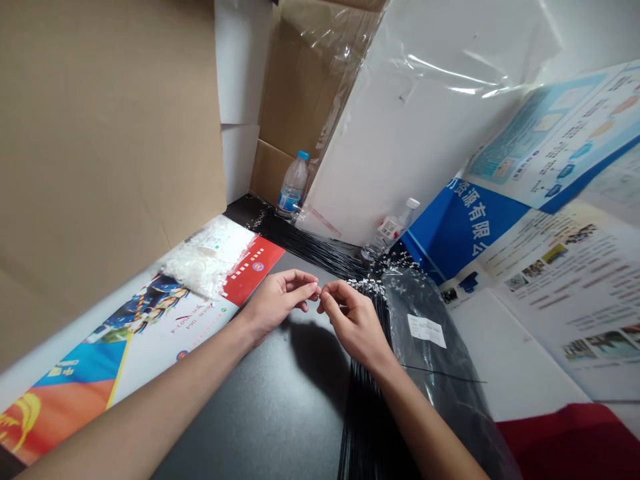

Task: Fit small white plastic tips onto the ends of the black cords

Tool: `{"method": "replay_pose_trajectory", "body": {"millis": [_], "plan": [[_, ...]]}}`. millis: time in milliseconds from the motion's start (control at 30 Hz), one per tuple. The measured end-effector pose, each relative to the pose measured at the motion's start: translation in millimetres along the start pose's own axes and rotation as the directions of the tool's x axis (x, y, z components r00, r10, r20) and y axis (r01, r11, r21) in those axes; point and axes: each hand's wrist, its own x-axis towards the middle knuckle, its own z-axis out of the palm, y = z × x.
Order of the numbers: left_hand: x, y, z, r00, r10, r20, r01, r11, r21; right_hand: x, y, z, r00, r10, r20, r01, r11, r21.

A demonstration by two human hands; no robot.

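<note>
My left hand [281,297] and my right hand [353,320] meet over the dark table [270,400], fingertips pinched together on a small white piece I can barely see. Under my right hand lies a bundle of thin black rods with white tips [373,373], running toward me. A clear bag of small white parts [207,257] rests to the left of my left hand. Another spread of black rods [310,243] lies further back.
A large cardboard sheet [105,133] stands on the left. A water bottle [293,185] stands at the back, a second bottle [395,227] lies near it. A black plastic bag [440,347] sits to the right, printed posters [565,200] beyond. A colourful poster [150,320] covers the left table.
</note>
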Motion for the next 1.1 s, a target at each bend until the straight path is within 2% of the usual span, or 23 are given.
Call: {"method": "replay_pose_trajectory", "body": {"millis": [100,233,467,567,733,967,1100], "plan": [[0.4,-0.6,-0.3,1.0,0.002,0.017,-0.002,1.0,-0.001,-1.1,-0.1,0.2,0.999,-0.025,-0.029,0.024,1.0,-0.008],[-0.1,-1.6,-1.5,0.999,-0.017,0.036,0.016,1.0,0.012,0.5,0.5,-0.2,1.0,-0.005,-0.012,0.006,0.999,0.043],[-2.8,0.6,-0.7,0.994,-0.074,0.083,0.077,0.996,-0.039,3.6,1.5,-6.2,0.982,0.148,0.113,-0.168,0.966,0.197],[-3.0,0.8,-1.1,0.991,-0.088,0.1,0.093,0.994,-0.05,3.9,3.9,-7.5,0.974,0.176,0.141,-0.207,0.946,0.249],[-3.5,0.7,-1.3,0.989,-0.086,0.116,0.083,0.996,0.029,4.2,6.4,-7.0,0.974,0.17,0.148,-0.207,0.936,0.284],[-3.7,1.3,-1.7,0.997,-0.032,0.072,0.013,0.966,0.259,4.3,7.3,-4.5,0.987,0.134,0.087,-0.154,0.946,0.286],[-2.8,0.7,-1.9,0.996,-0.04,0.074,0.021,0.971,0.238,4.5,8.8,-1.3,0.991,0.115,0.072,-0.133,0.936,0.326]]}}
